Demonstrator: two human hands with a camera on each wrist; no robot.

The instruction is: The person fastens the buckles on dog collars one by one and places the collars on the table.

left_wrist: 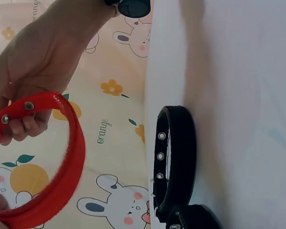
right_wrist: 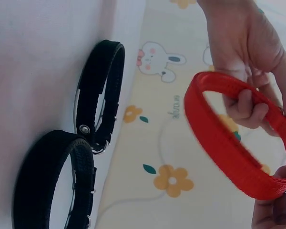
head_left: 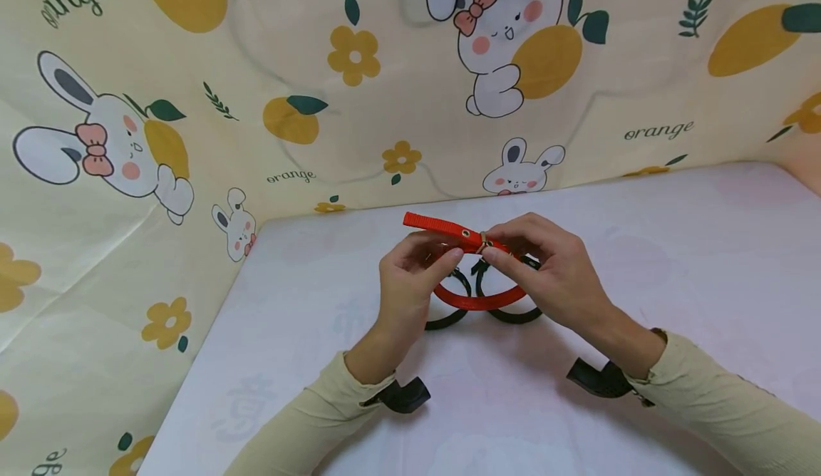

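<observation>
Our two arms in long cream sleeves

We wear pale beige, close-fitting sleeves that end at the wrists, leaving our left hand (head_left: 410, 276) and right hand (head_left: 551, 269) bare. A small black device (head_left: 403, 395) is strapped under our left wrist, and a matching black one (head_left: 599, 379) sits under our right, just at the cuff.

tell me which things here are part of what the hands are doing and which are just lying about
In use:
- red collar, held up off the table
- left hand, pinching its strap
- right hand, pinching at the buckle

Lying about:
- two black collars, resting side by side on the white table
- rabbit-print cloth behind
</observation>
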